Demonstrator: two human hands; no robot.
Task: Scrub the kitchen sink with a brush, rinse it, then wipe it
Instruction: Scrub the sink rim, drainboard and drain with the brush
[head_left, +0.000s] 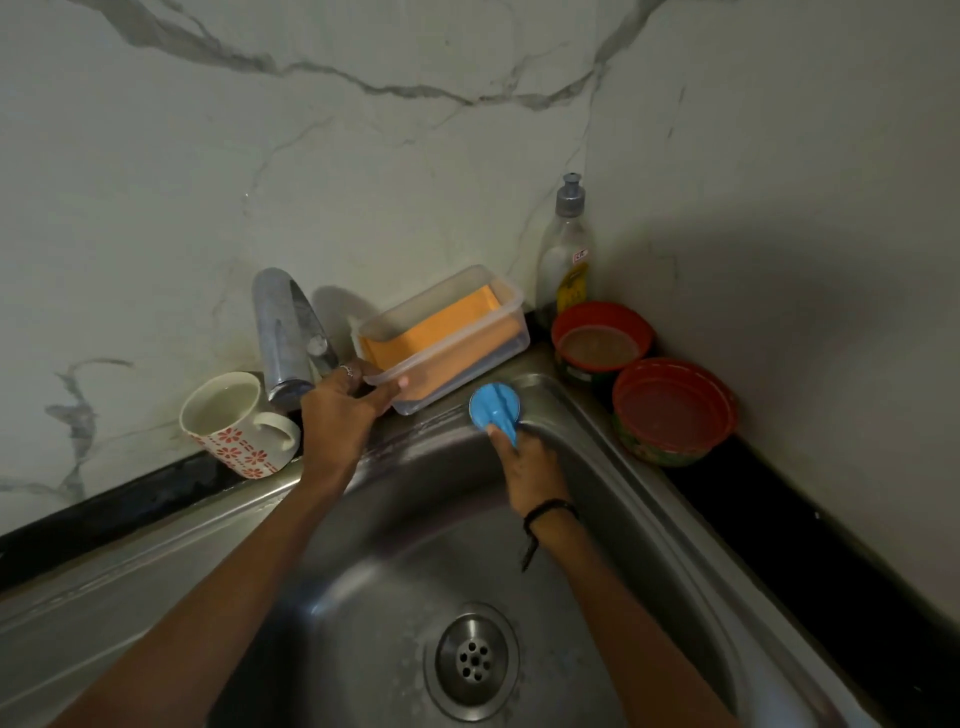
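Stainless steel sink (426, 525): round basin set into a dark worktop (810, 525) in a corner of marble-patterned wall; perforated drain (471, 661) at the basin's lower centre. Brush (494, 408): blue, round-headed, held against the far upper rim of the basin, just below the back ledge. Right hand (530, 470): fingers curled round the brush handle, thumb laid along it; dark cord bracelet on the wrist. Left hand (345, 410): reaching over the back ledge, fingers and thumb pinching the near corner of a clear plastic container (447, 338); ring on one finger. Container: rectangular, tilted, standing on the ledge behind the basin, with an orange cloth or sponge (441, 332) lying inside; which of the two it is cannot be told. Chrome tap (291, 338): rises from the ledge just left of the container, spout angled toward the basin, beside the left hand. Mug (234, 421): white with red flower pattern, leaning at the far left of the ledge near the tap base, handle toward the tap, pale liquid inside. Soap bottle (566, 254): clear, grey pump top, yellow label, upright in the wall corner. Two round tubs with orange-red rims, on the right-hand worktop: the farther tub (600, 340) just in front of the bottle, holding a brownish content; the nearer tub (672, 410) beside it, touching or nearly so.
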